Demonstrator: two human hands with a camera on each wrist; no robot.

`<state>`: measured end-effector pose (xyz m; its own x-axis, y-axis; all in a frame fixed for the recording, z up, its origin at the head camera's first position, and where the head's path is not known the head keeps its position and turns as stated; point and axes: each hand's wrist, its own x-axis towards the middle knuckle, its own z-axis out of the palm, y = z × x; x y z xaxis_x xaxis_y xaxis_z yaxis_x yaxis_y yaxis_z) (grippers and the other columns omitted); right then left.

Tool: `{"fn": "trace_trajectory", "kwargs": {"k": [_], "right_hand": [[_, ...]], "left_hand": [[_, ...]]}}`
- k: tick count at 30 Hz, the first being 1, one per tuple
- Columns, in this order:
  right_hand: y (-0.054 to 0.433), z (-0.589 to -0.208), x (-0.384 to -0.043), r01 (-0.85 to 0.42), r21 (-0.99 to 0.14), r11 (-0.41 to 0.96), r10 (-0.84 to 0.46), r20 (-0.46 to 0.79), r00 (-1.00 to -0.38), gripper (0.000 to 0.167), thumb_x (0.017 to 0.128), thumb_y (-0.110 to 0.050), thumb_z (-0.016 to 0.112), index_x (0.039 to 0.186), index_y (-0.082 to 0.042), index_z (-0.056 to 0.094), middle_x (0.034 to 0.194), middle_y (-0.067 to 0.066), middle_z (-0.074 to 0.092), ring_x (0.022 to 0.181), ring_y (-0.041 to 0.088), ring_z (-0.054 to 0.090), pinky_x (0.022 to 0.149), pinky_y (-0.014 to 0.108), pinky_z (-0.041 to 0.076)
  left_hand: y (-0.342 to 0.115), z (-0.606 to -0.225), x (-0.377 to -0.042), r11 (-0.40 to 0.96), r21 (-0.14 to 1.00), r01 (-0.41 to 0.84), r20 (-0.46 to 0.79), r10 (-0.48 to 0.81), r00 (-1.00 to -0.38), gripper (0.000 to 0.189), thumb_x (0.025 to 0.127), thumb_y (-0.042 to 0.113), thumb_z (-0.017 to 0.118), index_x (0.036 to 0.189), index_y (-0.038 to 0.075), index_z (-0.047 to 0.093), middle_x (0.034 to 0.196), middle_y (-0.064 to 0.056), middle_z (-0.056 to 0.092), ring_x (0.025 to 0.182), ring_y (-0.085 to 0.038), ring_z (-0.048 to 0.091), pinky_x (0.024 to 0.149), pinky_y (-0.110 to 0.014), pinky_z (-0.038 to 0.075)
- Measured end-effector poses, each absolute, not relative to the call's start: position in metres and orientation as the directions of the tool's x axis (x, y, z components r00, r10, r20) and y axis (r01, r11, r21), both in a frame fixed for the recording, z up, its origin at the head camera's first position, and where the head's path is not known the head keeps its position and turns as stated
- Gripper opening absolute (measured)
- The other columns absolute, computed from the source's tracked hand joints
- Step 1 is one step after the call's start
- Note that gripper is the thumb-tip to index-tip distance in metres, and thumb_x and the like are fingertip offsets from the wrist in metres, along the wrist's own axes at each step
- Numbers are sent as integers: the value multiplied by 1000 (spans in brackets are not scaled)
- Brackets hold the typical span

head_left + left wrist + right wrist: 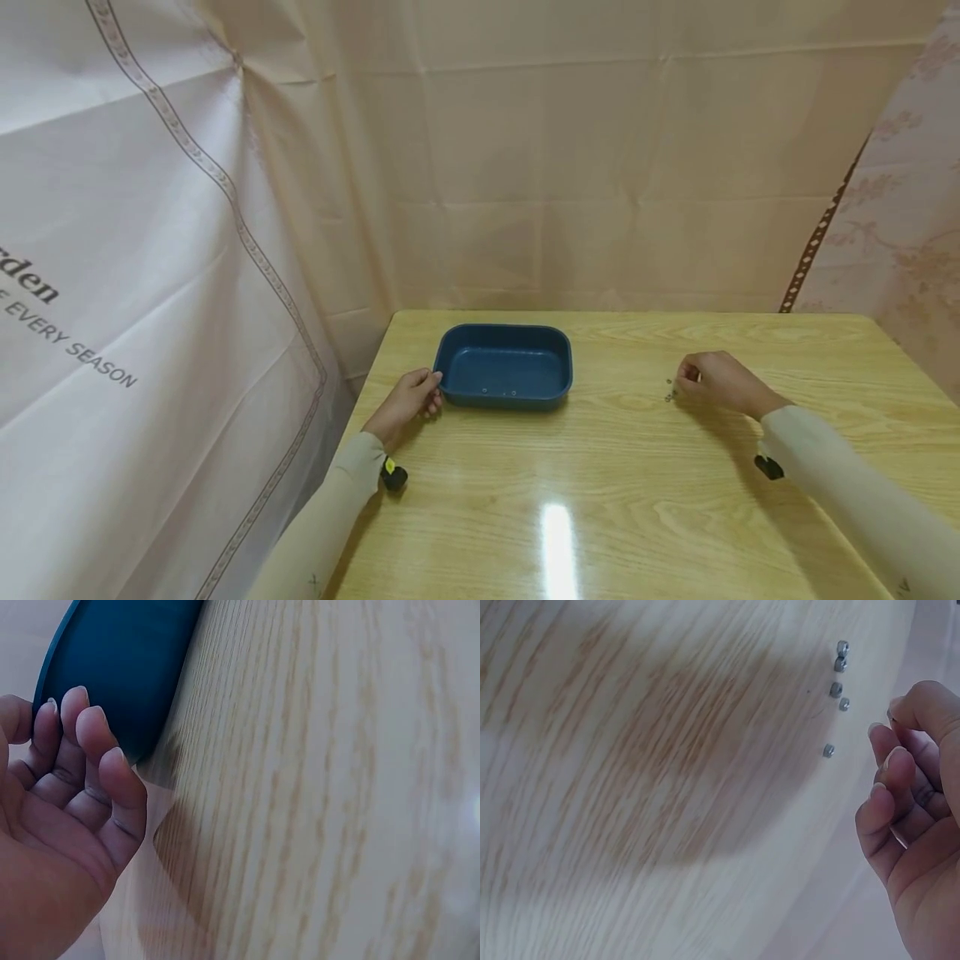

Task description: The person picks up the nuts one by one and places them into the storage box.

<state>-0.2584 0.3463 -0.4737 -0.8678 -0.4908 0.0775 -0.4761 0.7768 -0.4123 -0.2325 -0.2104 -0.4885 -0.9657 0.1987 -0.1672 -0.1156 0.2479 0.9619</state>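
A dark blue rectangular tub (503, 367) stands on the table, with a few small metal nuts (513, 392) on its floor near the front wall. My left hand (411, 398) pinches the tub's left rim between thumb and index finger; the other fingers curl loosely beside the wall (112, 667). Over on the right, my right hand (716, 382) is just above the table, thumb and index finger together at the tips. A small grey bit of a nut (890, 715) shows between those tips. Several loose hex nuts (836, 690) lie on the wood beside its fingers.
The wooden table (622, 475) reaches to a beige curtain (525, 183) at the back. A white printed cloth (150, 333) hangs along the left side. Each wrist wears a small black camera (393, 475). A bright light reflection falls on the table's front middle.
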Motion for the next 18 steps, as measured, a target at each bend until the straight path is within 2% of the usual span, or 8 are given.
{"fn": "trace_trajectory", "kwargs": {"k": [8,18], "right_hand": [[337,-469,-259,-489,-422,764,-504,83,-859,8,100,-10,67,93,-8,71,82,-5,65,72,8,57,62,30,49],[324,-465,-258,-502,-431,750,-519,86,-850,7,99,-8,67,94,-6,70,81,-4,65,68,9,56,60,28,48]], "left_hand": [[-209,-487,-231,239,964,-119,-167,195,-967,35,111,35,49,100,3,58,85,-9,61,67,-17,53,59,-28,46],[-208,-486,-229,261,960,-102,-154,190,-970,38,110,37,51,95,4,57,83,-8,62,66,-15,53,58,-27,46]]}}
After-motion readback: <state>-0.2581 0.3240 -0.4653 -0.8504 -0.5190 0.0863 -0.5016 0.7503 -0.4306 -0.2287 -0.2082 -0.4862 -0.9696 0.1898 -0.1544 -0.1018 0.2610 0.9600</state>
